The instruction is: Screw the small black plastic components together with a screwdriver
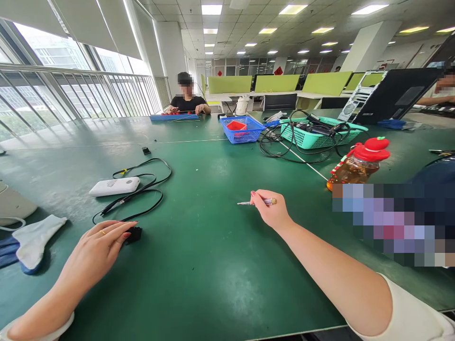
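Gripping a slim screwdriver (272, 201), right fingers (260, 201) closed; left fingers (115, 229) around a small black block (134, 235).

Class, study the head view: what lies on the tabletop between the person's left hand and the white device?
In the head view, a looped black cable lies between the left hand and the white device.

The screwdriver shaft (243, 203) looks metallic; black block (134, 235), plastic; tabletop (199, 274), smooth, softly glossy; glove (38, 239), matt cloth.
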The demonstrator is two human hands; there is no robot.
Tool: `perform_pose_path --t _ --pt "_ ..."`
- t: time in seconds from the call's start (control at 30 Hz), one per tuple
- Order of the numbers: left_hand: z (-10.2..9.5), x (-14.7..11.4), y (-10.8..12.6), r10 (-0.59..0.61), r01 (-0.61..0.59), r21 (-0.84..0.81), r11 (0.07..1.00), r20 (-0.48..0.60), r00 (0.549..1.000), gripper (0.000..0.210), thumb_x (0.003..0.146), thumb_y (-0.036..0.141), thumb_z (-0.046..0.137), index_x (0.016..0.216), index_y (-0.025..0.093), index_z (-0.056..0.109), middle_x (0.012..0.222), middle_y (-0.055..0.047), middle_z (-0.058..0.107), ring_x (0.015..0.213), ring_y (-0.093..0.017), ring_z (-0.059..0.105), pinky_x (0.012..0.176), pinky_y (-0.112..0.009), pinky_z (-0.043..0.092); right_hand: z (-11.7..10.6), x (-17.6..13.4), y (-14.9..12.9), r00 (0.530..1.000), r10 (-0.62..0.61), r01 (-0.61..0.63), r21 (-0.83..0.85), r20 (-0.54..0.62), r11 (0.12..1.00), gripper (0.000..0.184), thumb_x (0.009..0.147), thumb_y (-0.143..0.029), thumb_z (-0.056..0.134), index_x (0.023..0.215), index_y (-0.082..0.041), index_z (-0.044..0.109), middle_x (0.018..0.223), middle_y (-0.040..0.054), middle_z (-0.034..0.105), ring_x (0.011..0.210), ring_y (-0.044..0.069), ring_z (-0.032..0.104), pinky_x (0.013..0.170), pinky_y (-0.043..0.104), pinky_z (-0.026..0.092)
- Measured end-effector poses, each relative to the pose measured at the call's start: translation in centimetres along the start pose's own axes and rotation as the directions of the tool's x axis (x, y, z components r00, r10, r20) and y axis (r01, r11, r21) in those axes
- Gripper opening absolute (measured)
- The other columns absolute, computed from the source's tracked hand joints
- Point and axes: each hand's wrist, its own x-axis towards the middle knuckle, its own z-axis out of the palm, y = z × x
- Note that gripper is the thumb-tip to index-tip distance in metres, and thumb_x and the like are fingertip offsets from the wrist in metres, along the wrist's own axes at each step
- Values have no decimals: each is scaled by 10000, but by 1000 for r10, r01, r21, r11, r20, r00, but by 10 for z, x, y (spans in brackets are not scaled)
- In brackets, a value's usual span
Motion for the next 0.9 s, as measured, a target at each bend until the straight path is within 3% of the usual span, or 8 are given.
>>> perform_pose_path --t 0.17,0.37,0.47,0.57,0.67,0.73,0.8,0.9 --pt "4 1 -2 -27 27 -7 1000 75 997 483 929 438 313 1213 257 660 1157 -18 722 1140 -247 603 1004 -399 475 0 0 0 1000 -4 4 7 2 1000 451 916 -447 461 536 -215 531 492 -18 443 492 136 397 528 281 323" --pt "5 -10 -17 -140 140 14 990 33 990 572 841 551 465 1323 260 568 1295 -51 646 1202 -292 570 1016 -442 462 -1 0 0 999 -34 34 -18 -1 999 449 925 -421 451 537 -210 532 501 -15 467 501 134 423 538 277 332" --pt "6 -13 -26 -223 223 6 975 104 969 526 840 553 426 1210 255 651 1220 -71 686 1083 -302 641 917 -431 518 -1 0 1 998 -55 55 -12 3 998 455 932 -418 448 538 -206 530 497 -16 464 497 130 424 531 272 333" --pt "2 -14 -28 -372 376 8 927 165 914 547 871 536 355 1247 251 630 1088 -92 728 893 -293 689 756 -401 547 0 0 2 997 -72 72 -8 1 997 460 937 -423 451 540 -203 529 496 -17 464 494 126 423 524 269 337" --pt "-2 -15 -21 -440 445 -46 894 83 894 559 892 551 348 1335 272 544 1115 -73 715 758 -258 680 693 -386 538 1 0 2 996 -87 87 -18 -8 996 466 943 -430 454 543 -203 527 501 -15 480 498 127 435 524 269 346" --pt "-1 -16 -15 -339 334 -109 936 -30 940 538 896 546 360 1331 283 537 1201 -61 679 797 -248 672 728 -382 540 1 0 2 996 -94 93 -21 -7 995 471 945 -434 454 539 -204 522 503 -12 487 500 128 440 522 269 351" --pt "4 -16 -11 -142 128 -137 982 -98 985 505 900 516 369 1294 271 568 1235 -63 659 955 -263 654 839 -388 530 1 0 2 996 -94 94 -22 -3 995 471 944 -434 455 537 -205 519 503 -12 486 499 128 440 519 268 353" --pt "14 -14 -10 32 -40 -129 991 -63 998 487 911 467 378 1299 244 570 1185 -76 675 1103 -269 605 949 -397 497 1 0 2 996 -92 92 -25 -4 995 464 942 -425 456 537 -206 519 507 -12 493 496 127 441 517 267 352"
